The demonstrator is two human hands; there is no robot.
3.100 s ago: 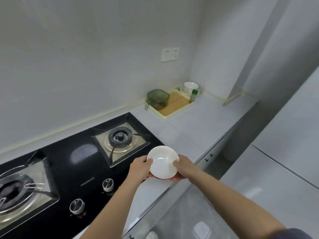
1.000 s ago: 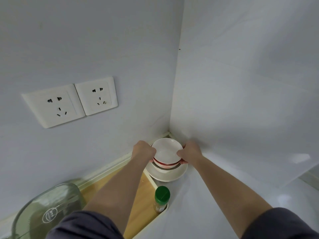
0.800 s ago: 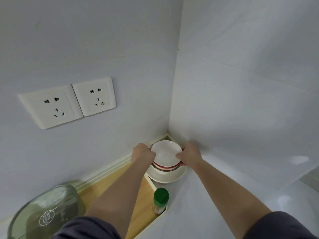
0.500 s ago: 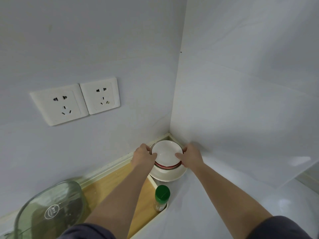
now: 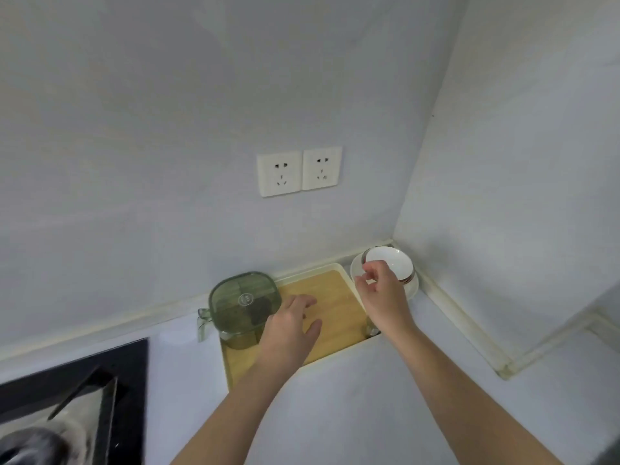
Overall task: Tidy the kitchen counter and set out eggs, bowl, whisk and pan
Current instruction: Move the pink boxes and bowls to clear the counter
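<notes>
1. Writing: the green pitcher (image 5: 243,305) bears a round white emblem on its lid; the characters are too small to read. No other lettering is legible. The double wall socket (image 5: 298,171), at 12 o'clock of the tray, is plain white.
2. Bowl (image 5: 389,265): white, glossy and shallow, with its mouth up. It is the top of a small stack whose lower pieces show a dark red band at the rim. The stack sits on a wider white dish (image 5: 412,290) in the counter corner, at 2 o'clock of the tray, just beside the tray's rim.
3. Tray (image 5: 335,290): wooden floor, cream rim, lying flat on the pale counter (image 5: 369,397). The pitcher stands on its 9 o'clock end.
4. Left hand (image 5: 293,325): fingers straight and spread, palm down over the tray, holding nothing. Its 9 o'clock edge overlaps the pitcher; contact cannot be told.
5. Right hand (image 5: 380,292): fingers loosely curled, with nothing seen in them. The fingertips overlap the bowl's 8 o'clock rim; contact cannot be told.
6. Obscured: a clear container (image 5: 371,330) at the tray's 4 o'clock corner, mostly behind the right wrist. The black hob (image 5: 84,380), at 8 o'clock of the tray, is cut off by the frame, with a blurred grey shape (image 5: 30,444) on it.
</notes>
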